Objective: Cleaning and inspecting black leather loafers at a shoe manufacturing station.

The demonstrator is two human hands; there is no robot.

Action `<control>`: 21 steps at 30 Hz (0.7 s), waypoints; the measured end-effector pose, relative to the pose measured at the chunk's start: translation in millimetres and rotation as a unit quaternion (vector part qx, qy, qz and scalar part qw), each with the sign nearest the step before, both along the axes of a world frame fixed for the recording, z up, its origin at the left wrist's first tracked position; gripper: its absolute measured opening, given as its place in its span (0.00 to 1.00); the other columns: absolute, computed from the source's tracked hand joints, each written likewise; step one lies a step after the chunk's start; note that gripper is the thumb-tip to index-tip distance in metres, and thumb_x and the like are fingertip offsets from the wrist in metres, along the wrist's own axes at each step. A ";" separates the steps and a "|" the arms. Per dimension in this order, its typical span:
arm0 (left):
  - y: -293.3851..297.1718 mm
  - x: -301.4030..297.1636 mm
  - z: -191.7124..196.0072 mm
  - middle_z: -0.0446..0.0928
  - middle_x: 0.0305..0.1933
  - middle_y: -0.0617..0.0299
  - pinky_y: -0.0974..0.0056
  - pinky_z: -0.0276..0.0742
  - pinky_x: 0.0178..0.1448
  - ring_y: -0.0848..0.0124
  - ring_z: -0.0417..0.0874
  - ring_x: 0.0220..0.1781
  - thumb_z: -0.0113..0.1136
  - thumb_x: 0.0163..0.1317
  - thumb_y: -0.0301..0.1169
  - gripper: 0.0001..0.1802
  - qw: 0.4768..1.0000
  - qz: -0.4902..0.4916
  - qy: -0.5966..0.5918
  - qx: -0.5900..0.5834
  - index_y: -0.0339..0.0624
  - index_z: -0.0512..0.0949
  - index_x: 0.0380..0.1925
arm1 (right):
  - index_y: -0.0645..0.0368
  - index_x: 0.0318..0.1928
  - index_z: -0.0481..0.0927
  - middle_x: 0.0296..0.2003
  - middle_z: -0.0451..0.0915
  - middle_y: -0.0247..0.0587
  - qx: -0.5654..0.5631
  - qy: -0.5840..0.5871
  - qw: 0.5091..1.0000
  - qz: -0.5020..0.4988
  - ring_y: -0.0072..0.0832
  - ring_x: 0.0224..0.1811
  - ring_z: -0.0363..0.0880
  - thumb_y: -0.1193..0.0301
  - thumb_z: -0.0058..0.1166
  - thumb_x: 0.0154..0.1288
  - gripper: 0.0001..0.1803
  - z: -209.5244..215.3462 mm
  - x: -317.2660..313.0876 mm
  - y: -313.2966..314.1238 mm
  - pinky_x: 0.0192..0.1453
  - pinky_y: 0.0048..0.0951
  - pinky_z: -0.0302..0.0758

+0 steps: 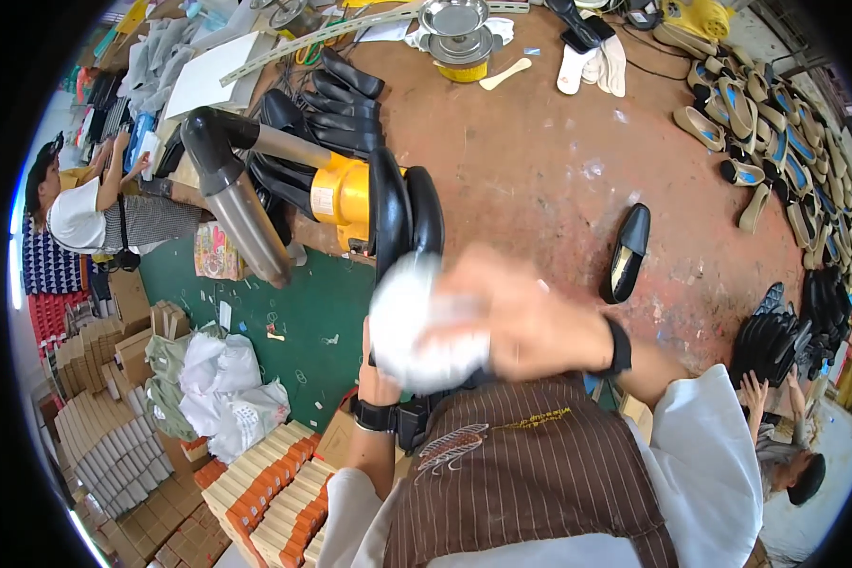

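Shoe workshop, reddish worktable (540, 161) above a green floor (293, 322).

Right hand (521, 317), blurred, closed around a white cloth wad (412, 327) pressed on a black shoe (402, 213); left hand (379, 379) gripping that shoe from below. One black shoe (627, 254) lying apart to the right. Stacked metal bowls (456, 33) at top. Rows of orange-and-cream boxes (265, 492) at lower left.

your right hand (516, 317) sits just right of the wad of cloth (417, 327), touching it. your left hand (377, 374) lies below the wad, at its near left. two upright shoes (405, 213) stand just beyond the wad, with the blower machine (341, 194) to their left. a single shoe (627, 251) lies on the floor to the right. stacked boxes (265, 488) sit near left.
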State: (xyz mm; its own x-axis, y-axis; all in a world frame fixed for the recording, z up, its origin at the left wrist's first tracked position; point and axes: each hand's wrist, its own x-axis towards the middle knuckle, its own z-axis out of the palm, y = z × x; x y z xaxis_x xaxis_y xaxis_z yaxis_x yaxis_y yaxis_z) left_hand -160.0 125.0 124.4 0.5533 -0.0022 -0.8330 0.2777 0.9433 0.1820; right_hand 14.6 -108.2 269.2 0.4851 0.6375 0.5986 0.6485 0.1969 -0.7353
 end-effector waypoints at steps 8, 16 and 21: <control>-50.4 76.7 53.2 0.76 0.41 0.51 0.60 0.76 0.42 0.60 0.75 0.40 0.47 0.66 0.45 0.34 0.947 -0.160 -0.229 -0.158 0.42 0.57 0.69 | 0.53 0.35 0.77 0.45 0.73 0.36 -0.117 -0.052 0.950 0.286 0.35 0.50 0.71 0.74 0.58 0.44 0.13 8.7 -43.2 6.0 0.44 0.30 0.79; -60.0 51.6 55.8 0.74 0.36 0.51 0.63 0.80 0.45 0.64 0.76 0.36 0.44 0.69 0.44 0.29 0.970 -0.154 -0.166 -0.088 0.31 0.63 0.60 | 0.48 0.40 0.82 0.40 0.76 0.37 -0.306 -0.204 0.916 -0.159 0.39 0.42 0.74 0.77 0.53 0.41 0.21 -46.7 103.8 -6.1 0.34 0.37 0.78; -50.9 51.1 68.9 0.75 0.54 0.54 0.60 0.68 0.64 0.58 0.76 0.56 0.52 0.66 0.41 0.31 0.815 -0.371 -0.257 0.364 0.46 0.60 0.67 | 0.48 0.29 0.75 0.37 0.76 0.32 -0.084 -0.189 0.975 0.076 0.28 0.41 0.75 0.68 0.52 0.47 0.06 -17.2 -0.9 17.0 0.40 0.29 0.77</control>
